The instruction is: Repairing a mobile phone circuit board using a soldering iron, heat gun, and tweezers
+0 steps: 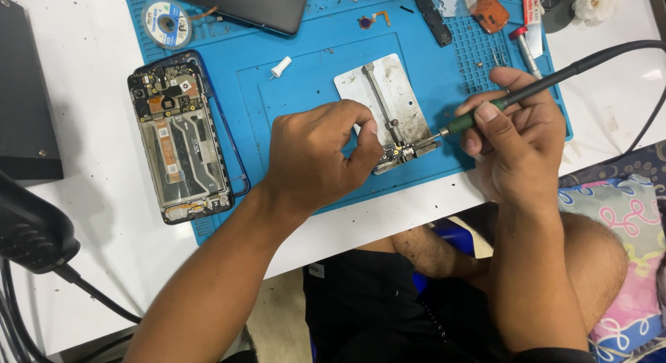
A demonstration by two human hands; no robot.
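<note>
My right hand [517,131] grips a soldering iron [534,89] with a green collar and black handle; its tip touches a small circuit board [401,153] clamped at the near edge of a silver metal holder plate [388,92]. My left hand [316,155] rests on the blue mat beside the plate, its fingers curled and pinched close to the small board; whether they hold something thin is hidden.
An opened phone [180,137] with exposed insides lies at the left of the blue work mat [305,65]. A solder wick spool [166,23], a dark device [243,6], small parts and tools sit along the far edge. A black box [24,92] and cables are left.
</note>
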